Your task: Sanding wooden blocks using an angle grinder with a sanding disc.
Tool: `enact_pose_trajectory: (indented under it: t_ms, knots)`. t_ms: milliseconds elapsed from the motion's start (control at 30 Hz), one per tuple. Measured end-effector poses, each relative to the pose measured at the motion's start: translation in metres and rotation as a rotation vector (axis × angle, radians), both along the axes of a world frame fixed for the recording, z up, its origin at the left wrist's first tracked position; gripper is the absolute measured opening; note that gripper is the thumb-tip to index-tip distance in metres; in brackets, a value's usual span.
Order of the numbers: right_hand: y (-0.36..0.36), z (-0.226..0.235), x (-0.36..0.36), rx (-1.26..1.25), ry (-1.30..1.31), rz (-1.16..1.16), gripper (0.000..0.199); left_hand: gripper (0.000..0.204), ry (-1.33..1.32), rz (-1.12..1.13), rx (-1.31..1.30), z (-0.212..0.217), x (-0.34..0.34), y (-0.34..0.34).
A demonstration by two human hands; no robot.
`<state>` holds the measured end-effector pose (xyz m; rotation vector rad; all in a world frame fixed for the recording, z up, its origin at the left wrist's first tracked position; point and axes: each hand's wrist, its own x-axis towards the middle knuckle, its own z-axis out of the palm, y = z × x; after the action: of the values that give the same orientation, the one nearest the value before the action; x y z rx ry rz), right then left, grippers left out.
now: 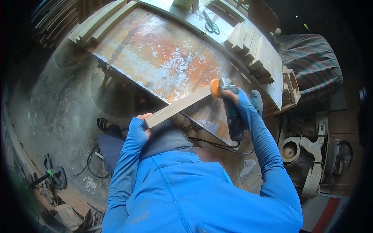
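A pale, straight length of wood (180, 105) slants from my lap up to the worn metal-topped table (155, 58). My left hand (142, 131) is closed round its near end. In my right hand (237, 97) is an angle grinder (234, 122) with a dark body, gripped near its head. Its orange disc (215, 87) meets the wood's far end, where contact or a slight gap cannot be told apart. A black cord (215, 144) runs from the grinder's rear below the table edge. Sleeves cover much of both hands.
Several wood blocks (250, 48) stand in a row at the table's right, near green-handled scissors (210, 25). Two long strips (112, 21) lie at the far left. Another power tool (256, 101) is beside my right forearm. A machine (311, 151) stands right; scrap wood (70, 211) lies lower left.
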<state>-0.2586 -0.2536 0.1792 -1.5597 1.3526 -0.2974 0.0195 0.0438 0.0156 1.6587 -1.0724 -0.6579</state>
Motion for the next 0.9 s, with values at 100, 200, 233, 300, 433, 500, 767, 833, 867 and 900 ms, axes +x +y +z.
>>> enact_pose_trajectory:
  t_ms: [100, 200, 233, 300, 433, 500, 767, 833, 867, 900]
  knots:
    - [0.004, -0.008, -0.010, -0.057, -0.111, -0.073, 0.036, 0.055, -0.125, 0.002, 0.003, 0.001, 0.001, 0.001]
    - [0.018, -0.023, -0.013, 0.025, -0.123, -0.018, 0.048, 0.054, -0.096, 0.033, -0.027, -0.003, -0.004, -0.002]
    - [0.033, -0.015, -0.002, 0.061, -0.116, 0.066, 0.054, 0.054, -0.077, 0.036, -0.033, 0.001, -0.004, -0.001]
    - [0.054, -0.018, 0.006, 0.109, -0.127, 0.144, 0.061, 0.052, -0.075, 0.045, -0.028, 0.005, -0.009, -0.004]
    - [0.095, -0.006, 0.045, 0.101, -0.071, 0.433, 0.086, 0.053, -0.066, 0.046, -0.052, 0.007, -0.013, -0.004]
    - [0.112, -0.001, 0.063, 0.149, -0.066, 0.484, 0.093, 0.053, -0.033, 0.042, -0.023, 0.011, -0.015, -0.003]
    - [0.114, -0.007, 0.068, 0.120, -0.050, 0.512, 0.094, 0.054, -0.008, 0.016, 0.022, 0.008, -0.014, 0.002]
    - [0.102, -0.008, 0.056, 0.081, -0.009, 0.467, 0.092, 0.054, 0.023, 0.011, 0.024, 0.007, -0.010, 0.004]
    - [0.093, -0.010, 0.047, 0.049, 0.028, 0.426, 0.091, 0.054, -0.003, 0.008, 0.021, 0.008, -0.008, 0.004]
    - [0.081, -0.018, 0.033, 0.061, 0.015, 0.374, 0.089, 0.054, -0.029, 0.002, 0.013, 0.011, -0.007, 0.001]
